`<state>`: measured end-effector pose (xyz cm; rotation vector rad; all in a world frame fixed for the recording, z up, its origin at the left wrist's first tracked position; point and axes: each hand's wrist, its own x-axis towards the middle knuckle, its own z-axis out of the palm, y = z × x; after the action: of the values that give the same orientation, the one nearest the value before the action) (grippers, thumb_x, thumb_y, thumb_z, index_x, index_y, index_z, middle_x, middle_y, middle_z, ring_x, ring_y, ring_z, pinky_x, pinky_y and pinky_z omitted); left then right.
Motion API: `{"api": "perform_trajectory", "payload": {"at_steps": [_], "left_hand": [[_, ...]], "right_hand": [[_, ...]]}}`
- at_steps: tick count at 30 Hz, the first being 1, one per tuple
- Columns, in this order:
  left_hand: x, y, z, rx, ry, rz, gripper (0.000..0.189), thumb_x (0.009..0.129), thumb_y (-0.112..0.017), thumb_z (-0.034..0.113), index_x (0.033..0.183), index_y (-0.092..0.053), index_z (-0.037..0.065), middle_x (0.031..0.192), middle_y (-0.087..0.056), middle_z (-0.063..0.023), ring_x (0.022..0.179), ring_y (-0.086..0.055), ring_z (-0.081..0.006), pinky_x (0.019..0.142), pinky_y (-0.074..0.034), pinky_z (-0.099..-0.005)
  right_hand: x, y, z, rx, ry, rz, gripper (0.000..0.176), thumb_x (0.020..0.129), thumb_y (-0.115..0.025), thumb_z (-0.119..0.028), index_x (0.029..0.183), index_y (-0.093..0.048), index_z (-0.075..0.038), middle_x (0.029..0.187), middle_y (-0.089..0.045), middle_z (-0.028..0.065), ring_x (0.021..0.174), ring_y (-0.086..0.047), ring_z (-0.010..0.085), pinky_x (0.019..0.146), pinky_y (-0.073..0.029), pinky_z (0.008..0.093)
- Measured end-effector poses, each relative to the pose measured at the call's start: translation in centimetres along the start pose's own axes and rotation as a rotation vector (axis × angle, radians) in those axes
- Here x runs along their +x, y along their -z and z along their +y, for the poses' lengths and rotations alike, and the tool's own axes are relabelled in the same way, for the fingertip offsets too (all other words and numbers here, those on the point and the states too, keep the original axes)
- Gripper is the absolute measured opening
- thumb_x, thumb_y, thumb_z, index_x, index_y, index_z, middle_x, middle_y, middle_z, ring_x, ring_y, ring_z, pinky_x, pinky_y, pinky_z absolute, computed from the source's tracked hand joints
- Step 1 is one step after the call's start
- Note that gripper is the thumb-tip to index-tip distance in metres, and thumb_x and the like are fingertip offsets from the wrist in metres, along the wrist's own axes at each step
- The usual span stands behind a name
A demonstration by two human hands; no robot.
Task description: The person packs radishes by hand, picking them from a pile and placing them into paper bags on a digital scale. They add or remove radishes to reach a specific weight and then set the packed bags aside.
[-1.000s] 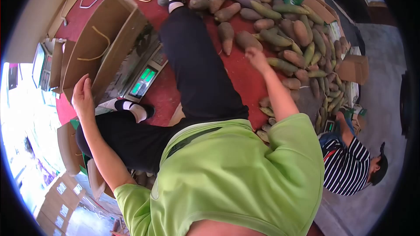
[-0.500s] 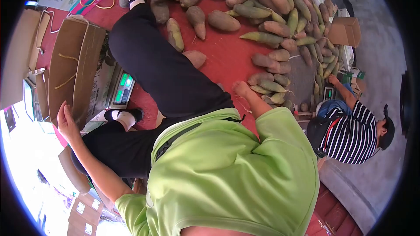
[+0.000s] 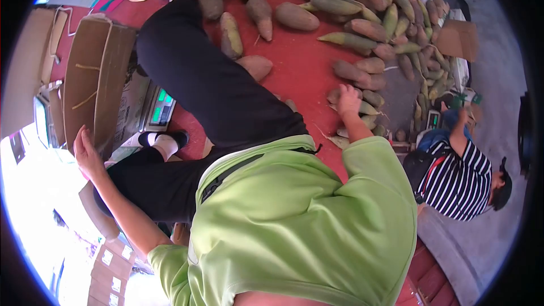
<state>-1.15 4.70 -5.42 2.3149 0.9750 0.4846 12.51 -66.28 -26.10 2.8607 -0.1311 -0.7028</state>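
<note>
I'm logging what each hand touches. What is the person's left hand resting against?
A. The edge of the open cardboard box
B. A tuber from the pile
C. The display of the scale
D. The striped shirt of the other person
A: the left hand lies against the lower edge of the open cardboard box, apart from the scale; the right hand is the one on the tubers.

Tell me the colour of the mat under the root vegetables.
The mat is red, seen in the head view.
</note>
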Motion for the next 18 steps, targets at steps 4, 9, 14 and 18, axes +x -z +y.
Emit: {"api": "perform_trajectory", "payload": {"at_steps": [4,9,14,18], "left_hand": [[-0.1,-0.3,0.1,-0.034,-0.017,0.007,0.024,0.096,-0.052,0.016,0.108,-0.064,-0.002,0.104,-0.065,-0.0110,0.097,-0.064,-0.0184,0.086,-0.053,-0.0277],[-1.0,-0.3,2.6,0.227,-0.148,0.019,0.025,0.094,-0.054,0.022,0.104,-0.067,0.003,0.098,-0.066,-0.0099,0.092,-0.064,-0.0200,0.081,-0.049,-0.0299],[-1.3,-0.3,3.3,0.325,-0.157,0.035,0.024,0.094,-0.054,0.024,0.103,-0.067,0.007,0.097,-0.066,-0.0094,0.092,-0.064,-0.0236,0.080,-0.048,-0.0320],[-1.5,-0.3,3.9,0.331,-0.159,0.026,0.024,0.094,-0.054,0.025,0.102,-0.067,0.007,0.098,-0.066,-0.0097,0.093,-0.064,-0.0248,0.081,-0.048,-0.0330]], "right_hand": [[-0.5,1.1,1.6,-0.174,0.031,-0.011,0.057,0.080,-0.059,-0.013,0.133,-0.042,-0.024,0.137,-0.039,0.0028,0.124,-0.042,0.0252,0.093,-0.043,0.0455],[-0.7,1.2,2.1,-0.227,0.080,-0.263,0.054,0.079,-0.062,-0.013,0.129,-0.044,-0.024,0.131,-0.046,0.0044,0.124,-0.044,0.0265,0.094,-0.044,0.0453],[-1.2,0.2,2.4,-0.339,0.114,-0.232,0.043,0.079,-0.063,-0.013,0.119,-0.051,-0.022,0.121,-0.050,0.0047,0.118,-0.047,0.0261,0.089,-0.047,0.0436],[-1.7,-0.2,2.2,-0.361,0.146,-0.202,0.040,0.078,-0.063,-0.011,0.115,-0.053,-0.022,0.120,-0.051,0.0042,0.117,-0.048,0.0254,0.087,-0.047,0.0430]]}}
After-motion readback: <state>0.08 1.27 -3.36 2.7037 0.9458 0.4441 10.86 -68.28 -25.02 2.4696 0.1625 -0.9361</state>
